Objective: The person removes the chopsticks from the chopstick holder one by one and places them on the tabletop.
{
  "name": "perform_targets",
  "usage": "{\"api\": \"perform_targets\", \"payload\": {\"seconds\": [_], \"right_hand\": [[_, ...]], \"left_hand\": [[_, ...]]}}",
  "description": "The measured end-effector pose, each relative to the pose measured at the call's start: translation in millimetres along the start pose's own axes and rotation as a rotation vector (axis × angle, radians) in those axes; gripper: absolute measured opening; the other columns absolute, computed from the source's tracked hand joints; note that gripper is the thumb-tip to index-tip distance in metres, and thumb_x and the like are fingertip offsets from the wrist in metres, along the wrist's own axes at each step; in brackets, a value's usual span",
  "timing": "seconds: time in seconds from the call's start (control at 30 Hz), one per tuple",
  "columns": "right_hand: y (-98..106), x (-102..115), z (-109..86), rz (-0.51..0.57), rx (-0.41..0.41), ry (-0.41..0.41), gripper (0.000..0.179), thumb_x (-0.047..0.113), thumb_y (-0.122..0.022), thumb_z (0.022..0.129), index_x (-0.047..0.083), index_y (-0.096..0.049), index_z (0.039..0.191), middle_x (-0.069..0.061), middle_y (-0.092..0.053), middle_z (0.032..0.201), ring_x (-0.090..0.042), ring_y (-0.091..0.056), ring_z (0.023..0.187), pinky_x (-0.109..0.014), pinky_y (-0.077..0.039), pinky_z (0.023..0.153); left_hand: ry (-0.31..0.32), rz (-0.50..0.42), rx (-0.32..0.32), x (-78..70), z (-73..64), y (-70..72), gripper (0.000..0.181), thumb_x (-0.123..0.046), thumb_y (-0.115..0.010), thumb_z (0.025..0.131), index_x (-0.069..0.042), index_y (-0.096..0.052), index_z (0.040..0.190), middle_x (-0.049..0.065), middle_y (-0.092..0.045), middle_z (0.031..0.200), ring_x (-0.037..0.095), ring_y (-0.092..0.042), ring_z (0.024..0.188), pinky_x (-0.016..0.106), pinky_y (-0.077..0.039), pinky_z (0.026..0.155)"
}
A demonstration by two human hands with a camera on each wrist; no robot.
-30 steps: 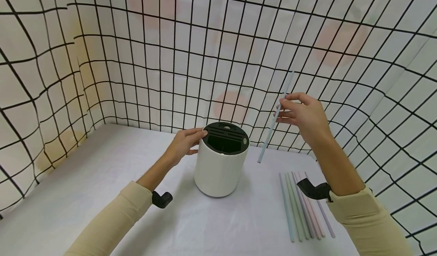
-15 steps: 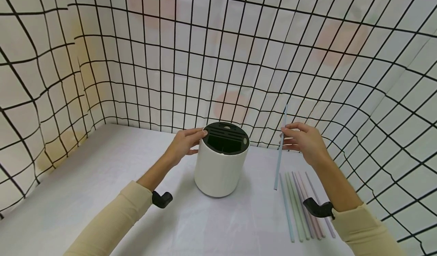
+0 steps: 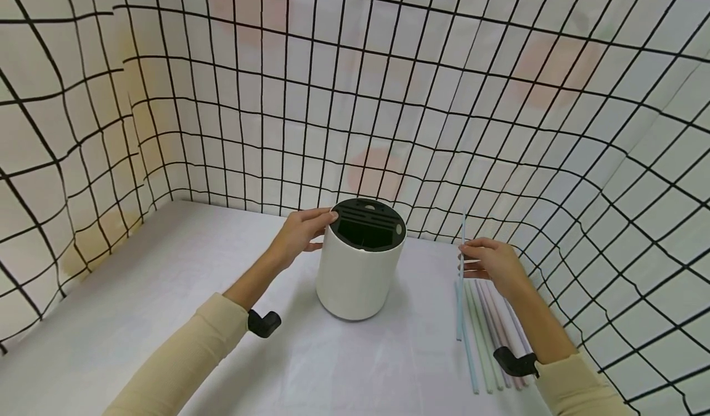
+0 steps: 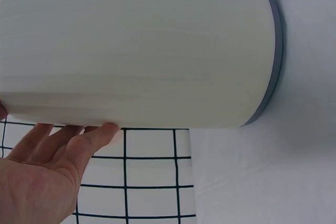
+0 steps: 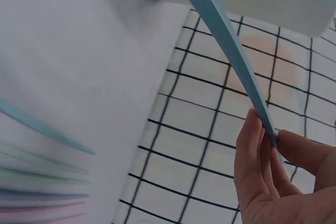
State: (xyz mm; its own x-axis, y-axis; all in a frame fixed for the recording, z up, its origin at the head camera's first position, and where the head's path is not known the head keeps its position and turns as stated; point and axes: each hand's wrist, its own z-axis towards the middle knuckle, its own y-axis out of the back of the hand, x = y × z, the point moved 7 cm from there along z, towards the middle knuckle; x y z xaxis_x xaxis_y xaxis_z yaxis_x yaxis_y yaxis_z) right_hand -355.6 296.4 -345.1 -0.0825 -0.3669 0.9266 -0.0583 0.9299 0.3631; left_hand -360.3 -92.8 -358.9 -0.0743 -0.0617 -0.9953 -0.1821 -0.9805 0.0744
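A white cylindrical holder [image 3: 357, 286] stands upright on the table; its black top [image 3: 366, 209] has narrow slots, small round holes and one larger dark opening. My left hand [image 3: 296, 234] steadies it at the upper left, thumb on the rim and fingers against the side wall; the left wrist view shows those fingertips [image 4: 111, 127] touching the wall. To the right of the holder, my right hand [image 3: 493, 265] pinches a long, thin light blue stick [image 5: 226, 40] between thumb and fingers, near its upper end. The stick hangs nearly upright, its lower end above the lying sticks.
Several pastel sticks [image 3: 484, 342] in blue, green, purple and pink lie side by side at the right, partly hidden by my right wrist. A black wire grid [image 3: 310, 108] with white cloth behind it encloses the white table [image 3: 333, 373] at the back and sides.
My right hand has come down and slightly right with the blue stick, which has turned from slanted to nearly upright. My left hand and the holder have stayed in place.
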Motion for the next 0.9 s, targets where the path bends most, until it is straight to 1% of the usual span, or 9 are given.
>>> {"api": "perform_targets", "payload": {"seconds": [0.27, 0.37, 0.47, 0.57, 0.73, 0.9], "right_hand": [[-4.0, -46.9, -2.9, -0.028, -0.001, -0.067, 0.045, 0.021, -0.063, 0.102, -0.012, -0.055, 0.132, -0.004, -0.069, 0.098, -0.013, -0.071, 0.079, -0.03, -0.064, 0.074], [-6.0, -64.7, -5.1, -0.038, -0.003, -0.096, 0.044, 0.021, -0.063, 0.102, -0.01, -0.056, 0.131, -0.006, -0.07, 0.1, -0.014, -0.07, 0.08, -0.03, -0.063, 0.074], [-8.0, -77.7, -7.4, -0.051, -0.009, -0.111, 0.043, 0.02, -0.063, 0.101, -0.011, -0.057, 0.13, -0.005, -0.071, 0.099, -0.016, -0.07, 0.08, -0.031, -0.064, 0.073], [-9.9, -85.7, -9.5, -0.073, -0.011, -0.118, 0.041, 0.02, -0.064, 0.101, -0.01, -0.058, 0.129, -0.007, -0.07, 0.1, -0.017, -0.071, 0.08, -0.032, -0.064, 0.073], [-14.2, -91.0, -13.5, -0.122, 0.008, -0.11, 0.041, 0.02, -0.064, 0.1, -0.011, -0.059, 0.128, -0.013, -0.069, 0.103, -0.018, -0.07, 0.079, -0.034, -0.064, 0.071], [-16.1, -98.1, -13.9, -0.121, -0.003, -0.137, 0.038, 0.017, -0.066, 0.099, -0.012, -0.06, 0.123, -0.011, -0.07, 0.096, -0.017, -0.07, 0.073, -0.036, -0.064, 0.068]], "left_hand": [[-0.001, 0.002, 0.001, -0.9, -0.3, -0.5, 0.057, -0.048, -0.066, 0.096, -0.016, -0.059, 0.143, 0.004, -0.062, 0.142, 0.027, -0.059, 0.132, 0.052, -0.054, 0.102], [-0.003, 0.004, 0.0, -1.7, -1.5, -0.9, 0.057, -0.047, -0.065, 0.097, -0.016, -0.058, 0.144, 0.004, -0.061, 0.143, 0.028, -0.059, 0.132, 0.052, -0.054, 0.102], [-0.002, 0.006, -0.004, -2.4, -2.4, -1.1, 0.057, -0.047, -0.065, 0.097, -0.016, -0.058, 0.144, 0.005, -0.061, 0.143, 0.029, -0.059, 0.133, 0.052, -0.054, 0.102], [-0.006, 0.014, -0.003, -2.7, -3.0, -1.2, 0.058, -0.047, -0.064, 0.098, -0.015, -0.057, 0.145, 0.006, -0.06, 0.144, 0.029, -0.059, 0.133, 0.052, -0.054, 0.102], [-0.005, 0.013, -0.007, -2.1, -3.0, -0.6, 0.058, -0.046, -0.064, 0.098, -0.014, -0.057, 0.145, 0.006, -0.06, 0.145, 0.029, -0.059, 0.132, 0.051, -0.055, 0.101], [-0.002, 0.009, -0.007, -1.5, -1.7, -0.8, 0.058, -0.047, -0.065, 0.097, -0.014, -0.057, 0.145, 0.005, -0.061, 0.144, 0.028, -0.059, 0.132, 0.051, -0.055, 0.101]]}}
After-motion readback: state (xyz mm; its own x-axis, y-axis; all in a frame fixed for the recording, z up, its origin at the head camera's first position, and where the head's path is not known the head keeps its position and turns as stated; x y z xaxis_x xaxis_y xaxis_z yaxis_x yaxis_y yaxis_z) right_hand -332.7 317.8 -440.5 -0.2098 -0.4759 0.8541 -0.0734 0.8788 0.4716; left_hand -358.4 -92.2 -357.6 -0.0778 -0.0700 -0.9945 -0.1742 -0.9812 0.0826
